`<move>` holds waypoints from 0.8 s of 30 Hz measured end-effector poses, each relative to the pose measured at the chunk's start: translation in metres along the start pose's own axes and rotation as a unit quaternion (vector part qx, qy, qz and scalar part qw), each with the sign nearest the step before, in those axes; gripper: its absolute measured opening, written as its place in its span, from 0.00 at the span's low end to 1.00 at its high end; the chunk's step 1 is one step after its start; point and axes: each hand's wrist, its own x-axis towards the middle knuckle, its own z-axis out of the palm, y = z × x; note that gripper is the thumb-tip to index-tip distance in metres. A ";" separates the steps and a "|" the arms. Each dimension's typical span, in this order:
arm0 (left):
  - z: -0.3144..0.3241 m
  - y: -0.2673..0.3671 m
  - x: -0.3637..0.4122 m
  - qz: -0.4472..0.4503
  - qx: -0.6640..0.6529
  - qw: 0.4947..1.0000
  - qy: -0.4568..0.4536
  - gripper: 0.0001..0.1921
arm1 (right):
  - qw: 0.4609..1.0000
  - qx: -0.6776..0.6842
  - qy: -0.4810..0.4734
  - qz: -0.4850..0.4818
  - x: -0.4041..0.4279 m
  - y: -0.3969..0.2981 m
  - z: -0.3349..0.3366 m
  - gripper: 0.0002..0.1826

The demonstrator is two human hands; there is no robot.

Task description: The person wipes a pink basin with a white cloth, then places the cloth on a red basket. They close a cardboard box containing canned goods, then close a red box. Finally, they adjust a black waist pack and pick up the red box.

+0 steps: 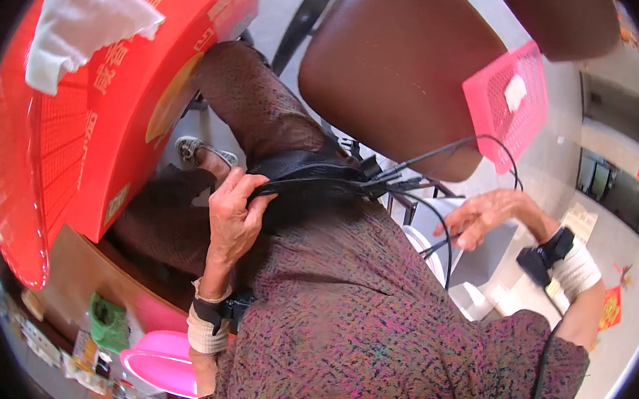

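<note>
My left hand (234,209) pinches the edge of a black waist pouch (310,170) between thumb and fingers. The pouch lies across my lap at the hem of my patterned top (344,314). Several black cables (418,199) run out of its right end, and one loops up over the chair. To the right of the pouch, my right hand (481,218) has its fingers bent around a thin stretch of cable. Both wrists carry a black strapped device over a pale cuff, the right device (543,256) being the plainer to see.
A red cardboard box (128,128) with printed writing, a red mesh basket (12,175) and a white cloth (85,23) are at left. Ahead stands a brown padded chair (397,65) bearing a pink basket (476,99). A pink basin (166,362) and green cloth (109,323) lie lower left.
</note>
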 end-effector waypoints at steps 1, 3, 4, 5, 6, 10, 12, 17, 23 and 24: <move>-0.002 0.000 0.002 0.001 -0.001 1.000 -0.009 0.09 | 1.000 0.004 -0.021 -0.011 0.003 -0.003 0.005 0.30; -0.008 -0.002 0.000 -0.001 -0.003 1.000 0.006 0.09 | 0.998 -0.026 -0.055 0.022 0.006 -0.023 0.009 0.29; -0.012 -0.004 -0.003 0.010 -0.006 1.000 0.007 0.09 | 0.994 -0.055 -0.062 0.066 0.010 -0.038 0.013 0.28; -0.015 -0.005 -0.005 0.012 -0.007 1.000 0.009 0.09 | 0.991 -0.094 -0.010 0.096 0.018 -0.040 0.018 0.22; -0.017 -0.004 -0.006 0.005 -0.015 1.000 0.022 0.09 | 0.988 -0.104 -0.010 0.110 0.024 -0.041 0.027 0.22; -0.029 0.001 -0.012 0.033 -0.024 0.999 0.009 0.10 | 0.989 -0.119 -0.022 0.082 0.033 -0.046 0.036 0.12; -0.026 0.001 -0.025 0.052 -0.032 0.998 0.023 0.10 | 0.970 -0.128 -0.165 0.123 0.024 -0.041 0.038 0.10; -0.029 0.004 -0.047 0.057 -0.046 0.996 0.044 0.14 | 0.929 -0.134 -0.189 0.290 -0.010 -0.074 0.042 0.08; -0.023 0.017 -0.072 0.055 0.001 0.993 0.103 0.14 | 0.909 -0.202 -0.183 0.315 0.000 -0.024 0.016 0.07; -0.025 0.016 -0.073 0.057 0.011 0.992 0.114 0.14 | 0.917 -0.223 -0.160 0.290 0.003 -0.020 0.018 0.08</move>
